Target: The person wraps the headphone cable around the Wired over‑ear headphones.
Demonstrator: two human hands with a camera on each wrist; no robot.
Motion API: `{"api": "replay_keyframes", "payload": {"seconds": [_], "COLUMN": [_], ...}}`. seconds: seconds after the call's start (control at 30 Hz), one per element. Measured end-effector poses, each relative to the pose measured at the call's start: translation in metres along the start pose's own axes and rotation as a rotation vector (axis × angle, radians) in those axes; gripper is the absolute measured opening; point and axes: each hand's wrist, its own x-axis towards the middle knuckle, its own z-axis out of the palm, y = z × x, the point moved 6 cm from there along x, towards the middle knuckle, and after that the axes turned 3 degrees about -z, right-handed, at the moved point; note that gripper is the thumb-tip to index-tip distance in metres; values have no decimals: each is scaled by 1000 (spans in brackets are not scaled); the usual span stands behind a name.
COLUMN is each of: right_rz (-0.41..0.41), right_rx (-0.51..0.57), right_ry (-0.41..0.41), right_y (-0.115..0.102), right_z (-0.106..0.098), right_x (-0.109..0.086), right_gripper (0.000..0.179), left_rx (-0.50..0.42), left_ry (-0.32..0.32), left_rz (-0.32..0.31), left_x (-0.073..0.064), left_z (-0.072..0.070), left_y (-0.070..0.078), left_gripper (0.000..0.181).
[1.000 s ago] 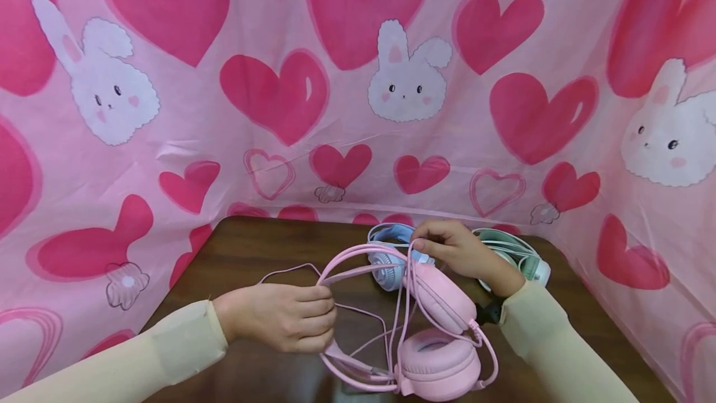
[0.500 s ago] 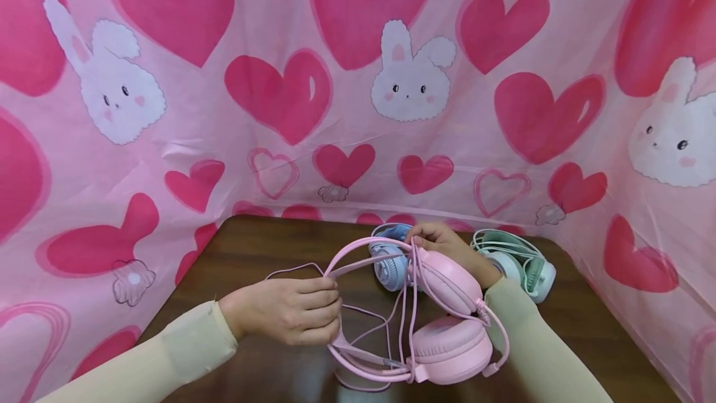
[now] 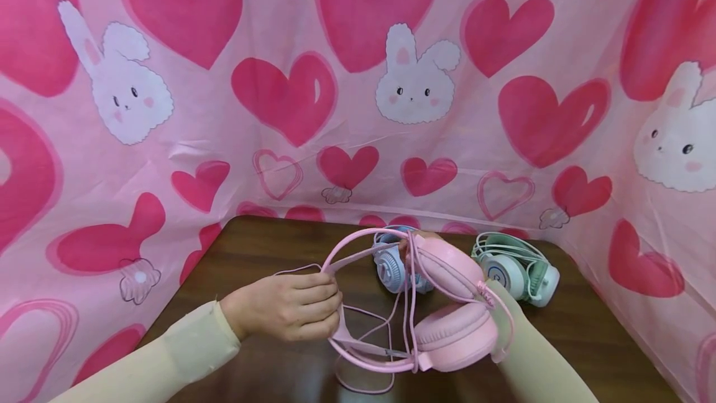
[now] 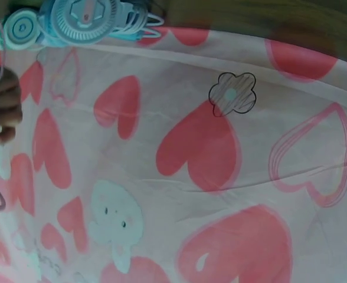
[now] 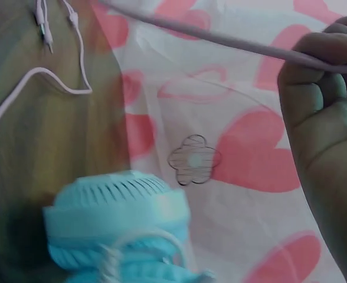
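Observation:
Pink headphones (image 3: 455, 338) are held up over the table, ear cups toward the right. My left hand (image 3: 285, 306) grips their headband, fingers curled round it. A pink cable (image 3: 413, 303) runs in strands across the open side of the headband, near the ear cups. In the head view my right hand (image 3: 404, 247) is mostly hidden behind the upper ear cup. The right wrist view shows my right hand (image 5: 327, 100) pinching a strand of the pink cable (image 5: 221, 40) between thumb and fingers. It also appears at the left edge of the left wrist view.
Blue headphones (image 3: 390, 269) lie on the brown table (image 3: 252, 247) behind the pink pair. White-and-green headphones (image 3: 517, 272) with a bundled cable lie at the back right. The pink cable's plugs (image 5: 46, 35) rest on the table. A heart-patterned cloth (image 3: 347, 104) surrounds the table.
My right hand has moved down behind the upper pink ear cup, still at the cable. The pink headphones have risen slightly, with the left hand still on the headband.

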Motion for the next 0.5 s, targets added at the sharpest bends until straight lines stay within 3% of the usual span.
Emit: {"api": "replay_keyframes", "payload": {"seconds": [0.03, 0.07, 0.1, 0.2, 0.23, 0.33, 0.37, 0.43, 0.5], "right_rz": [-11, 1, -64, -291, -315, -358, -383, -438, -475], "right_rx": [1, 6, -127, -564, -570, -429, -386, -335, -354], "right_ry": [-19, -32, -87, -19, -39, -168, -162, -85, 65], "right_y": [4, 8, 10, 11, 12, 18, 21, 27, 36], "right_z": [-7, -30, -47, -21, -7, 17, 21, 21, 13], "right_x": [2, 4, 4, 18, 26, 41, 42, 42, 40], "right_gripper": [17, 17, 17, 23, 24, 31, 35, 35, 34], "left_rx": [4, 8, 14, 21, 18, 20, 20, 16, 31], "left_ry": [5, 12, 22, 44, 37, -6, -23, -56, -80], "left_rz": [-11, -21, -30, -58, -68, -103, -114, -134, -143], "left_x": [0, 0, 0, -4, -9, -26, -32, -43, -50], "left_z": [0, -1, -1, 4, 7, 24, 29, 40, 45], "left_y": [-2, -4, -7, -15, -17, -24, -27, -33, -39], "left_gripper": [15, 15, 15, 16, 16, 15, 15, 15, 15]}}
